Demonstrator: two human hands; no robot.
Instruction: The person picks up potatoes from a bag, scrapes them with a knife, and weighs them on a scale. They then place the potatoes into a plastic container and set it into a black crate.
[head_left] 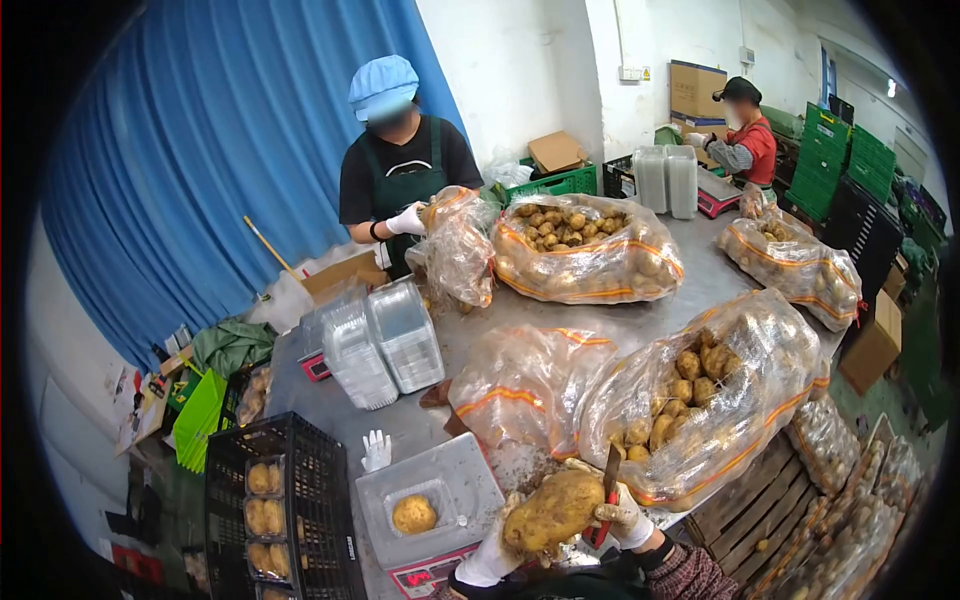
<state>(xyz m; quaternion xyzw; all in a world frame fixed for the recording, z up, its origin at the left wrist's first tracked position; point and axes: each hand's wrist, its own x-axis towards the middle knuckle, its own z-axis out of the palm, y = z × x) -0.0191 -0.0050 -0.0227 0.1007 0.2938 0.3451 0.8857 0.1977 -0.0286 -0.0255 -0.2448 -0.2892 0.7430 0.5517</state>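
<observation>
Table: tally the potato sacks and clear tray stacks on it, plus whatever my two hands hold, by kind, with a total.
Potato sacks: 5
Clear tray stacks: 4
Large potato, in the left hand: 1
Knife, in the right hand: 1
Total: 11

- A large, lumpy, yellow-brown potato (553,510) is lying tilted with its right end raised, just above the near edge of the surface, and is resting in the gloved left hand (490,562).
- A knife (607,480) with a dark blade and a red handle is standing almost upright at the potato's right end, and the gloved right hand (625,518) is gripping it.
</observation>
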